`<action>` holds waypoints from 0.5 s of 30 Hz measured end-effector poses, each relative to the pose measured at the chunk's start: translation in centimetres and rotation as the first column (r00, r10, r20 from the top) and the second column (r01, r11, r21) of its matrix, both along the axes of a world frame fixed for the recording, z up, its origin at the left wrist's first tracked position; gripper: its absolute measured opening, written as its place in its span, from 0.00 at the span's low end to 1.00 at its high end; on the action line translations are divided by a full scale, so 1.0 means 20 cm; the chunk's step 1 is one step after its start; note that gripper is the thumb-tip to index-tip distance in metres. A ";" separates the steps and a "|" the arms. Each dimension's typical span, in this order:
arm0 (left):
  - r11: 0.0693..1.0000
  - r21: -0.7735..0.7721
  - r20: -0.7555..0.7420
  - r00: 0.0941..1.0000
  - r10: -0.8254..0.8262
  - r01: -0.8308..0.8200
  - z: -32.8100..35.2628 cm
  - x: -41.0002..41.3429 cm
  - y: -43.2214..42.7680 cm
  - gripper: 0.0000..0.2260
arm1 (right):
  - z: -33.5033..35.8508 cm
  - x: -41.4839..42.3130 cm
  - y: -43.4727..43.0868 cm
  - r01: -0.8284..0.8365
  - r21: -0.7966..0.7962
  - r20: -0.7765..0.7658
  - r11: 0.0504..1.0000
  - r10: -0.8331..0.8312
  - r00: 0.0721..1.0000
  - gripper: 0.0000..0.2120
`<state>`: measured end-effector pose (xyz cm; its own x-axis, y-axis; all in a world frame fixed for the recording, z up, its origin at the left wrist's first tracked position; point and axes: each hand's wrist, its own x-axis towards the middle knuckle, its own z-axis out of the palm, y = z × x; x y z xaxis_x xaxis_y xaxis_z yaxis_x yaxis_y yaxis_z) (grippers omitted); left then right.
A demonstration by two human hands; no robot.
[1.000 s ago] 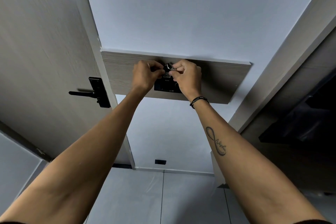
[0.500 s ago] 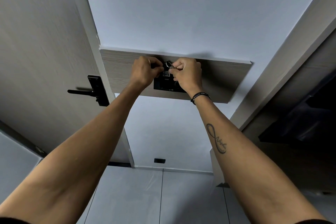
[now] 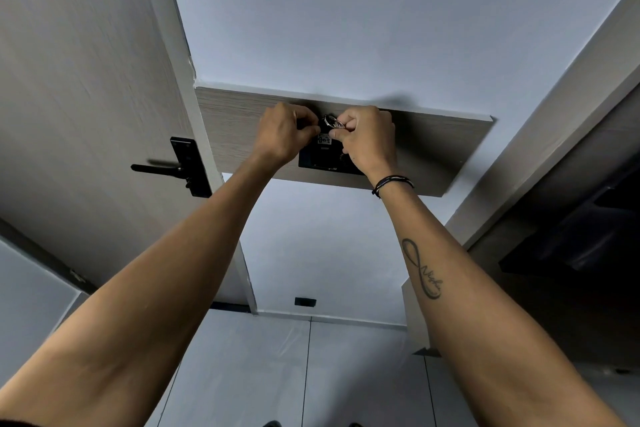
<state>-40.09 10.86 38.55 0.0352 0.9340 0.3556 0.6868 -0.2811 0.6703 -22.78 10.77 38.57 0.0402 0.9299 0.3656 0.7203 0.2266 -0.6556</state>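
Note:
A black box-shaped device (image 3: pixel 325 158) with a small white sticker is fixed to a wood-grain panel (image 3: pixel 239 121) above the doorway. Both arms reach up to it. My right hand (image 3: pixel 367 139) pinches a small metal ring (image 3: pixel 334 123) at the device's top. Facing it, my left hand (image 3: pixel 284 135) has curled fingers whose tips meet the same spot; what it pinches is hidden. The hands cover the device's upper part.
An open wood-grain door (image 3: pixel 86 87) with a black lever handle (image 3: pixel 173 168) stands at the left. A white wall (image 3: pixel 346 17) rises behind the panel. A dark cabinet (image 3: pixel 581 243) fills the right side. A black socket (image 3: pixel 304 302) sits low on the far wall above the tiled floor.
Both hands stay at the device's top with only small finger shifts; the view has drifted slightly.

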 end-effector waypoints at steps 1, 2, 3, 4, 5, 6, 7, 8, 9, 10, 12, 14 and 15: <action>1.000 0.001 -0.006 1.000 -0.002 0.002 0.00 0.00 0.00 0.07 | 0.00 0.00 0.01 0.007 0.000 0.029 1.000 -0.007 1.000 0.06; 1.000 0.002 -0.013 1.000 0.000 0.000 0.00 0.00 0.00 0.07 | 0.00 0.00 0.01 0.010 -0.001 0.047 1.000 -0.010 0.999 0.07; 1.000 0.005 -0.025 1.000 0.005 -0.005 0.00 0.00 0.00 0.07 | 0.01 0.00 0.01 0.009 -0.003 0.055 1.000 -0.009 0.998 0.07; 1.000 0.008 -0.038 0.999 0.011 -0.011 0.00 0.00 0.00 0.08 | 0.01 0.01 0.01 0.004 -0.006 0.059 1.000 -0.003 0.998 0.07; 1.000 0.012 -0.046 0.999 0.015 -0.014 0.00 0.00 0.00 0.08 | 0.01 0.01 0.01 -0.004 -0.007 0.060 1.000 0.004 0.998 0.06; 1.000 0.016 -0.052 0.999 0.015 -0.014 0.00 0.00 0.00 0.08 | 0.02 0.01 0.01 -0.009 -0.004 0.062 1.000 0.009 0.998 0.05; 1.000 0.018 -0.064 0.998 0.013 -0.012 0.00 0.01 0.01 0.08 | 0.02 0.02 0.01 -0.012 0.007 0.064 1.000 0.012 0.998 0.04; 1.000 0.019 -0.091 0.996 0.009 -0.007 -0.01 0.01 0.01 0.09 | 0.03 0.02 0.01 -0.014 0.023 0.065 1.000 0.012 0.998 0.03; 1.000 0.020 -0.127 0.992 0.003 -0.001 -0.01 0.01 0.01 0.08 | 0.03 0.01 0.02 -0.013 0.037 0.063 0.999 0.011 0.998 0.03; 1.000 0.026 -0.155 0.988 -0.001 0.005 -0.02 0.01 0.00 0.08 | 0.05 0.01 0.02 -0.011 0.049 0.063 0.999 0.008 0.998 0.02; 0.999 0.044 -0.151 0.988 -0.003 0.010 -0.04 0.02 -0.01 0.07 | 0.07 0.00 0.04 -0.005 0.064 0.099 0.998 -0.002 0.995 0.03; 0.998 0.061 -0.120 0.993 0.007 0.001 -0.05 0.03 -0.02 0.07 | 0.09 0.00 0.05 0.000 0.074 0.146 0.997 -0.011 0.989 0.02; 0.998 0.066 -0.109 0.994 0.015 -0.008 -0.05 0.04 -0.02 0.07 | 0.09 0.00 0.06 -0.001 0.078 0.150 0.997 -0.011 0.989 0.02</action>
